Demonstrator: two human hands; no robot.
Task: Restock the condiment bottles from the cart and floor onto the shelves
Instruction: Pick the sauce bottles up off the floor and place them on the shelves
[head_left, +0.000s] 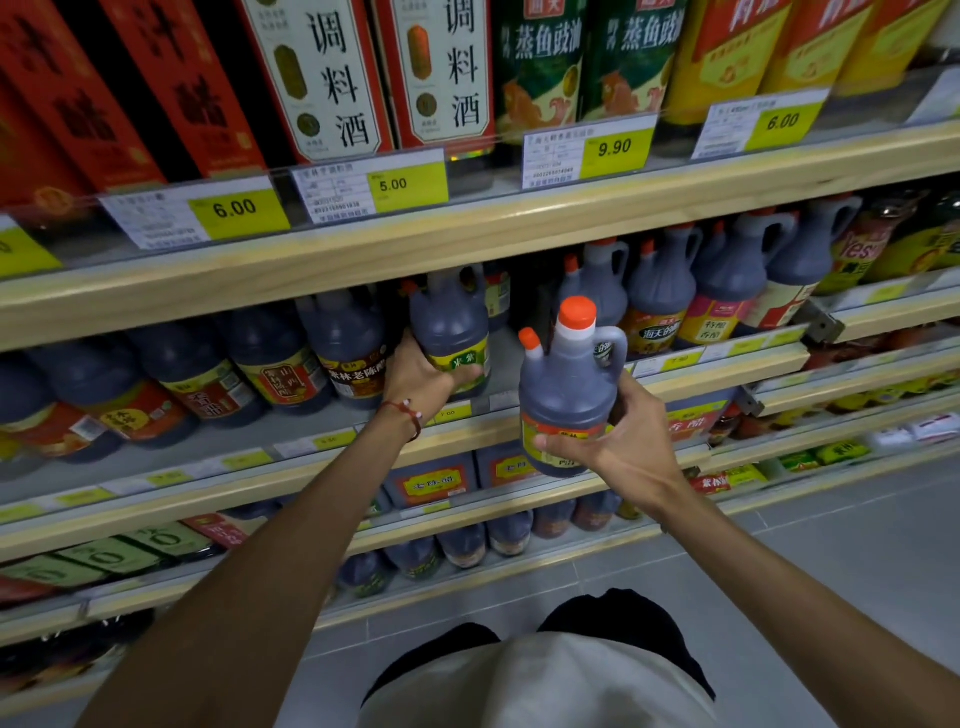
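Shelf row, left part: the middle shelf (363, 415) is seen filled from its left end with dark vinegar bottles (280, 364) standing close together behind the front edge.
Left hand (421, 382): its grip is closed around the lower body of a green-labelled bottle (452, 332), which stands on the middle shelf just right of the filled row; whether it is fully set down cannot be told.
Gap: a bare stretch of shelf floor is visible between that bottle and the jugs at the right (727, 280), judged to be the space left to fill.
Right hand (623, 441): its grip is wrapped around the base of an orange-capped bottle (569, 395), held upright in the air in front of the shelf's front edge, not yet placed.
Progress: one bottle is judged shelved or nearly so, one more is in hand.
Hidden: the cart and any bottles on the floor are out of view, so the remaining stock cannot be counted; the lower shelves are blurred and partly covered by the arms.
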